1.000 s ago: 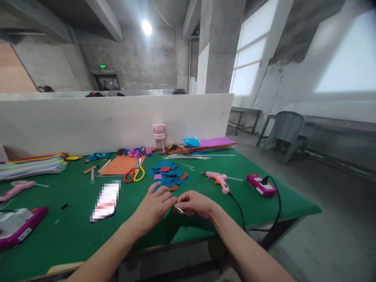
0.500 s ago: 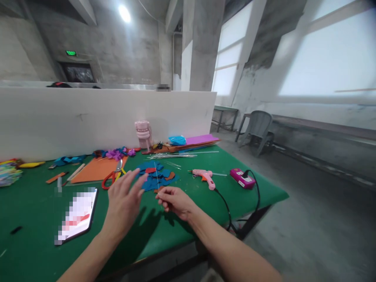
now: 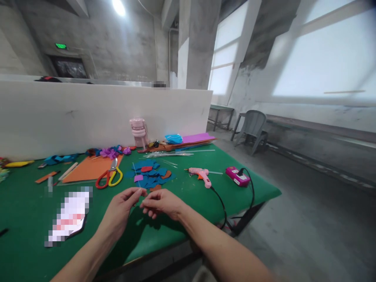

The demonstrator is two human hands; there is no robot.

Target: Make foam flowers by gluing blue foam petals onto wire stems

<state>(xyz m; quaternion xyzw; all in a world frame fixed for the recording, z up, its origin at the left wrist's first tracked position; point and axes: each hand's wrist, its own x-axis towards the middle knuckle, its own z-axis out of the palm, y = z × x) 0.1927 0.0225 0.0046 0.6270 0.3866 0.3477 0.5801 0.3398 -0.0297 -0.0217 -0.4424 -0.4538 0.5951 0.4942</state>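
Just on the near side of the pile of foam pieces [image 3: 151, 172], the left hand [image 3: 120, 209] pinches a thin wire [image 3: 136, 176] between thumb and forefinger. The wire rises slanting from those fingers across the pile's left edge. The right hand [image 3: 163, 203] sits just beside the left, fingers curled; whether they grip the wire cannot be told

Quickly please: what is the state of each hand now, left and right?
Left hand: closed, pinching a thin wire at its lower end.
Right hand: fingers curled; grip on the wire cannot be told.
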